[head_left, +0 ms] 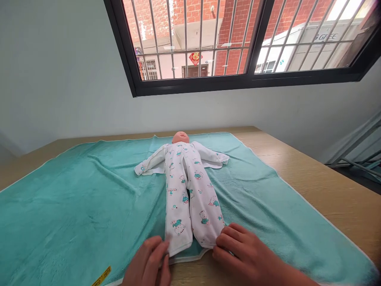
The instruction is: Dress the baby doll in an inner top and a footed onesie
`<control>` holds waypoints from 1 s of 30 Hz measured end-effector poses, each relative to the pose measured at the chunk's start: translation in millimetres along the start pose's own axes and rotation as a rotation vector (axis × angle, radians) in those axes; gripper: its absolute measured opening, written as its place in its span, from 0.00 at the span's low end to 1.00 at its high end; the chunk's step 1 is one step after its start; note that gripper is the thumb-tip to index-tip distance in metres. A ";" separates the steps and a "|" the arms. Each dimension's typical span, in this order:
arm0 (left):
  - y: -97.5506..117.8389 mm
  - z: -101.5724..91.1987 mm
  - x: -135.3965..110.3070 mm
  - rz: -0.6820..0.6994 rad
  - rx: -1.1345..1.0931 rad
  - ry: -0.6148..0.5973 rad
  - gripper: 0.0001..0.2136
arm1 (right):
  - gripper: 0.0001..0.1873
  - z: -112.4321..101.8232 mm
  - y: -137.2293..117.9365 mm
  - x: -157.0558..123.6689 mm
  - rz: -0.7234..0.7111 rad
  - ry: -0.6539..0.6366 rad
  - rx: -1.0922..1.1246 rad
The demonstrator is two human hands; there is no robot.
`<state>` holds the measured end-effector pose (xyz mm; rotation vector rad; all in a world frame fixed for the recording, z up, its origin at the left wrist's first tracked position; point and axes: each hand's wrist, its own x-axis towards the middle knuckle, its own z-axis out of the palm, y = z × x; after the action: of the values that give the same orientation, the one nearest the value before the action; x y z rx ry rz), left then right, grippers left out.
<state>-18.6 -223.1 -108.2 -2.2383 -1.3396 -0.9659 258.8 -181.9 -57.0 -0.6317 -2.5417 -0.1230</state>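
Note:
A baby doll (180, 137) lies on its back on a teal towel (98, 206), its head toward the wall. It wears a white long-sleeved top (154, 159) with both sleeves spread out to the sides. White baby trousers (205, 206) with a teal and pink bear print lie along its body, the two legs reaching toward me. My left hand (149, 260) is closed at the outer corner of the left trouser cuff. At the outer edge of the right cuff, my right hand (241, 252) has its fingers curled on the fabric. The doll's feet are hidden.
Under the towel is a wooden table (333, 190), its right edge sloping away. A yellow strip with dark print (102, 276) is at the towel's near left. Behind stand a white wall (74, 79) and a barred window (193, 81). Metal rails (357, 145) are at the right.

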 end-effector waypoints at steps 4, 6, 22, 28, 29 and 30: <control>-4.0 2.8 5.7 -0.105 0.034 -0.187 0.21 | 0.07 0.4 -1.6 1.1 0.067 0.060 0.025; -1.3 4.6 10.3 -0.124 0.025 -0.230 0.21 | 0.06 2.4 -2.5 3.4 0.077 0.061 -0.003; 13.1 -26.3 43.8 -0.442 -0.390 -0.130 0.08 | 0.06 -12.0 3.6 19.5 0.339 0.212 0.125; 10.5 -30.8 33.1 -0.366 -0.283 -0.035 0.05 | 0.07 -10.5 -0.9 16.4 0.259 0.204 0.074; 10.4 -30.8 32.0 -0.341 -0.280 -0.029 0.05 | 0.06 -10.0 -1.4 15.6 0.240 0.200 0.062; 10.5 -30.4 31.5 -0.316 -0.283 -0.027 0.05 | 0.06 -9.6 -1.9 15.0 0.223 0.202 0.050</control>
<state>-10.7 -226.8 -64.0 -2.2854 -1.6971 -1.3105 251.0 -179.4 -41.1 -0.8341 -2.2576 -0.0419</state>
